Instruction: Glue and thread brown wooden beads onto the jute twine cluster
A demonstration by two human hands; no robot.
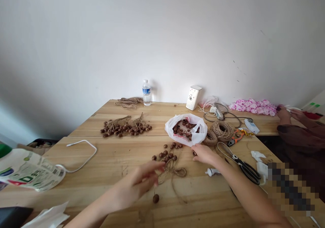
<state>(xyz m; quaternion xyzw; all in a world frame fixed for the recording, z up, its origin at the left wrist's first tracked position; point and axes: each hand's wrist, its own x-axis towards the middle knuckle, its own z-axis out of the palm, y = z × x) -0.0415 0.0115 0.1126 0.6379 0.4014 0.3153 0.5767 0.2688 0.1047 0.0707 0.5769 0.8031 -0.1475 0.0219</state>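
My left hand hovers low over the wooden table, fingers pinched on strands of jute cord with a knotted part; a brown bead hangs or lies just below it. My right hand rests further right, fingers closed on a single bead at its tip, beside a loose cluster of brown wooden beads. Just behind it lies a white plastic bag open with more beads inside.
Finished bead-and-cord bundles lie at the back left, with a water bottle and a white box by the wall. Twine coils, scissors, pliers, cables. Another person's hands work near pink items at the right.
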